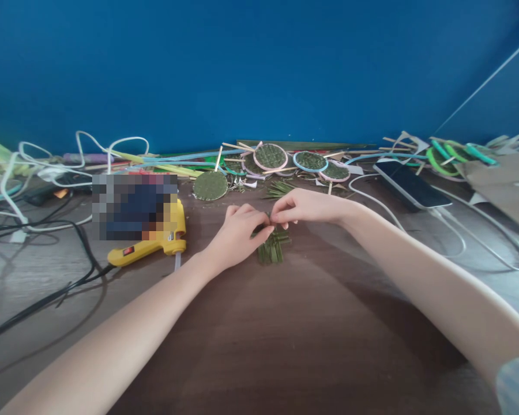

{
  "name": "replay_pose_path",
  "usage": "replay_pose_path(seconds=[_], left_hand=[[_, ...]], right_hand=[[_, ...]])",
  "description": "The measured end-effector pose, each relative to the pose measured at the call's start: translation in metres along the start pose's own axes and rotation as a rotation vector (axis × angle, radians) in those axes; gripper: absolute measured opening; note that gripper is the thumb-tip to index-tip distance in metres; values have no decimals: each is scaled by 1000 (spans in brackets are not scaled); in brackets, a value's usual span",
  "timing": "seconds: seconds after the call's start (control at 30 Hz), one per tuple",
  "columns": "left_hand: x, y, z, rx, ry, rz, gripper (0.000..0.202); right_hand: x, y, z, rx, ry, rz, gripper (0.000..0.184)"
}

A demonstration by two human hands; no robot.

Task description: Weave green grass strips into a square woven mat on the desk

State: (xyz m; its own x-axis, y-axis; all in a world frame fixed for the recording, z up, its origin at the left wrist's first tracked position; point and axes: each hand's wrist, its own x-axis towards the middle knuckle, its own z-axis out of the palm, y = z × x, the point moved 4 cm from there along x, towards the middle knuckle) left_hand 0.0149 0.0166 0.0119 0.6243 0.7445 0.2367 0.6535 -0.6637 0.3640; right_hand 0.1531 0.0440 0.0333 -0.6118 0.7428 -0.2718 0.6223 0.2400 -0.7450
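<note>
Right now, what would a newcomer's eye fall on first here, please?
At the middle of the table, the left hand rests on a mat of woven green strips while the right hand pinches at its top. A yellow glue gun lies to their left; round woven discs line the far edge.

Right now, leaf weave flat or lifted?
Flat: leaf weave lies on the table; left hand and right hand pinch its far end.
</note>
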Motion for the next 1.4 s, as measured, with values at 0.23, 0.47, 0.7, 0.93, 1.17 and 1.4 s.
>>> replay_pose_path(seconds=[0.23, 0.47, 0.7, 0.93, 1.17, 1.4], left_hand=[[0, 0, 0, -9, 10, 4, 16], [1, 0, 0, -12, 12, -7, 13], [0, 0, 0, -15, 24, -11, 13], [0, -2, 1, -8, 14, -7, 11], [-2, 3, 0, 32, 9, 47, 12], [-2, 5, 1, 70, -5, 71, 13]], right_hand=[[1, 9, -7, -204, 137, 54, 24], [2, 10, -1, -237, 94, 52, 33], [4, 13, 3, -260, 125, 34, 37], [7, 16, 2, -199, 101, 8, 30], [7, 8, 0, -145, 201, -60, 17], [9, 13, 2, -174, 288, -67, 11]])
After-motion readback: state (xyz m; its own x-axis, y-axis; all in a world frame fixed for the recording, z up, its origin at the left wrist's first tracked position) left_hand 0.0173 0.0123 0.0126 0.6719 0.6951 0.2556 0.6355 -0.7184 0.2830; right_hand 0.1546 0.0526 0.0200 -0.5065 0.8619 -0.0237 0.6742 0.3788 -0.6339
